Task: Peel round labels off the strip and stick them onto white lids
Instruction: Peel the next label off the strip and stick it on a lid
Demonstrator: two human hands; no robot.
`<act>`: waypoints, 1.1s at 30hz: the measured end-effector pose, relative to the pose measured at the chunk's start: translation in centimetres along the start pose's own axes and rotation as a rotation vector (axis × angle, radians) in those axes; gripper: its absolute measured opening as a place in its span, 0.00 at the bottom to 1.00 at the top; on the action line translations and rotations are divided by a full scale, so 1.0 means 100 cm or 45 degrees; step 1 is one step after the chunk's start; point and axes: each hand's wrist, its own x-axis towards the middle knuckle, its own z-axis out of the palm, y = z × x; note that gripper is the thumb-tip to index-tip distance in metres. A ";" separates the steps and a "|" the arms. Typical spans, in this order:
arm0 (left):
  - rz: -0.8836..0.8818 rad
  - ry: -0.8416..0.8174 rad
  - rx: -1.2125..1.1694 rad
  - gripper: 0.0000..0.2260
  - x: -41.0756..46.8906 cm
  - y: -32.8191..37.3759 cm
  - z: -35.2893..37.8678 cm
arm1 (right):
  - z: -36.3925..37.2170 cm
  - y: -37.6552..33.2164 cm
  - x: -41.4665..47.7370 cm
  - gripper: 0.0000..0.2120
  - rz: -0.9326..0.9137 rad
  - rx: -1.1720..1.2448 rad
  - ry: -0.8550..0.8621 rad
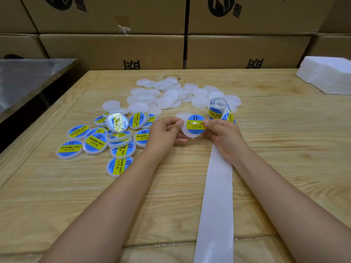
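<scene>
Lid point(187, 132) between curled left hand point(165, 132), right hand point(224, 137)

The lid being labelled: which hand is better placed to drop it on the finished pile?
Probably the left hand. It grips the lid, and the labelled pile lies on its side; the right hand, pinching its other edge, sits over the strip.

The round label point(196, 124) on the central white lid point(187, 132) shows "II" on blue and "SOLDERING PASTE" on a yellow band, with 助焊膏 beneath. The labelled lids point(94, 143) at left carry the same print. The cardboard boxes point(114, 52) bear large black characters, seemingly Chinese, cropped beyond reading.
</scene>
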 end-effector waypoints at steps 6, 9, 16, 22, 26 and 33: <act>-0.001 -0.025 0.000 0.07 -0.001 0.001 -0.001 | 0.002 -0.001 0.000 0.08 0.046 -0.068 0.019; 0.001 -0.025 0.005 0.07 -0.001 0.001 -0.001 | 0.003 -0.001 0.000 0.09 0.049 -0.080 0.028; 0.032 -0.035 0.055 0.05 -0.002 0.000 -0.001 | 0.003 -0.001 0.000 0.09 0.049 -0.138 0.056; 0.074 -0.032 0.088 0.07 -0.002 -0.001 -0.001 | 0.004 0.001 0.000 0.07 0.038 -0.246 0.095; 0.089 -0.026 0.110 0.07 -0.001 -0.002 0.000 | 0.004 0.001 0.001 0.06 0.038 -0.284 0.118; 0.101 -0.030 0.181 0.05 -0.001 -0.004 0.000 | 0.004 0.002 0.000 0.06 0.036 -0.331 0.137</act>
